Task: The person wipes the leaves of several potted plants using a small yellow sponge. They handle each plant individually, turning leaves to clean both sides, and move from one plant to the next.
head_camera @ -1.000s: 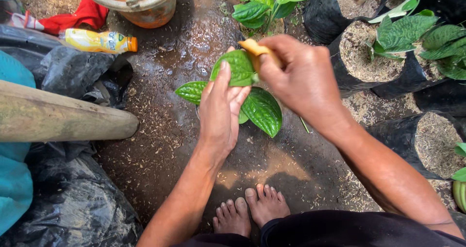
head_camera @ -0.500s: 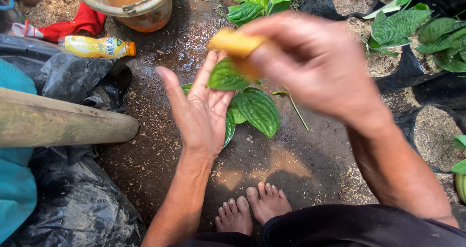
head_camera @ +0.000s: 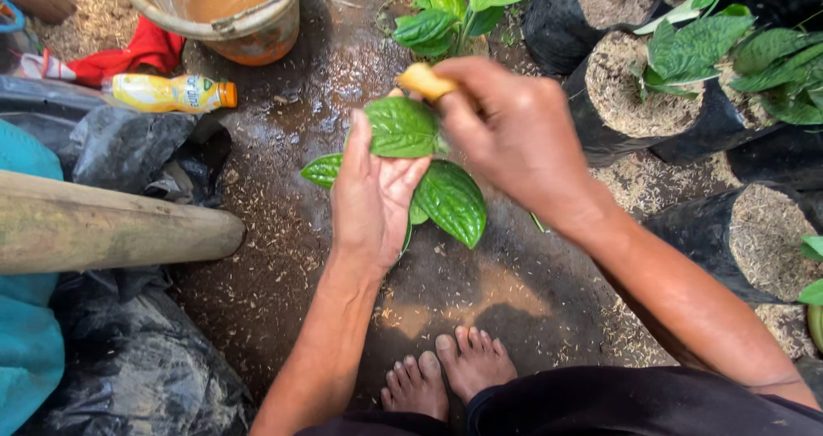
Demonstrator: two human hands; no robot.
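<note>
My left hand (head_camera: 370, 198) lies palm up under a green ribbed leaf (head_camera: 401, 127) of a small plant, fingers spread beneath it. Another broad leaf (head_camera: 452, 201) hangs just right of the palm, and a smaller one (head_camera: 322, 169) pokes out to its left. My right hand (head_camera: 507, 136) hovers over the upper leaf, fingers closed on a small yellow sponge-like piece (head_camera: 424, 80) that touches the leaf's top edge.
A bucket of brown water (head_camera: 225, 7) stands at the top, with a yellow bottle (head_camera: 171, 93) and red cloth (head_camera: 137, 52) beside it. A wooden pole (head_camera: 103, 226) and black plastic (head_camera: 129, 350) lie left. Black potted plants (head_camera: 651, 93) crowd the right. My bare feet (head_camera: 446, 372) stand on wet ground.
My right hand has swung back down onto the leaf with the yellow piece. My left hand has closed in under the same leaf.
</note>
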